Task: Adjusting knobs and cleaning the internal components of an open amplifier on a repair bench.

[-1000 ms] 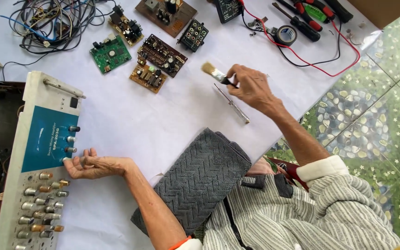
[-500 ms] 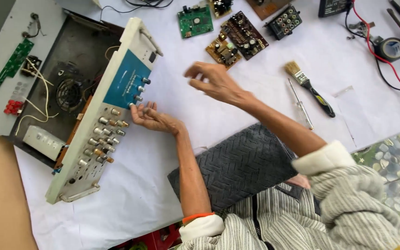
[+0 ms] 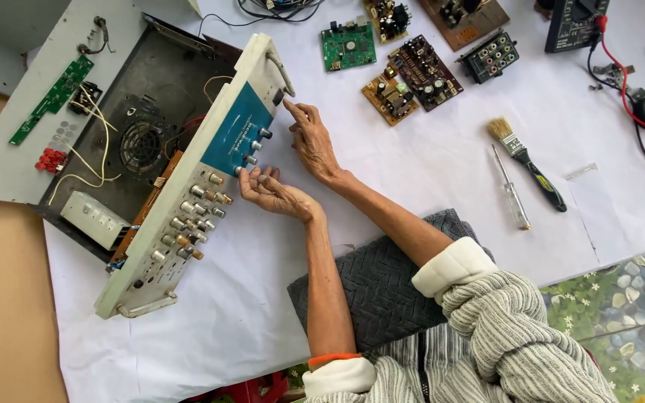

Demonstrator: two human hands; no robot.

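Note:
An opened amplifier chassis (image 3: 151, 142) lies on a white sheet, its pale front panel (image 3: 195, 186) with a teal plate and rows of knobs turned toward me. My left hand (image 3: 266, 190) rests palm up against the panel, fingertips at a knob beside the teal plate. My right hand (image 3: 311, 142) reaches over it, index finger touching the panel's upper end near a small dark switch. Neither hand holds anything.
A paintbrush (image 3: 524, 160) and a screwdriver (image 3: 510, 190) lie to the right. Several circuit boards (image 3: 412, 71) sit at the top, with a multimeter (image 3: 576, 22), red leads and tape. A grey quilted pad (image 3: 382, 283) lies under my arms. The chassis lid (image 3: 31, 104) lies at left.
My right hand has put down the paintbrush and moved left to the front panel. The view has shifted left, and my left hand stays at the knobs.

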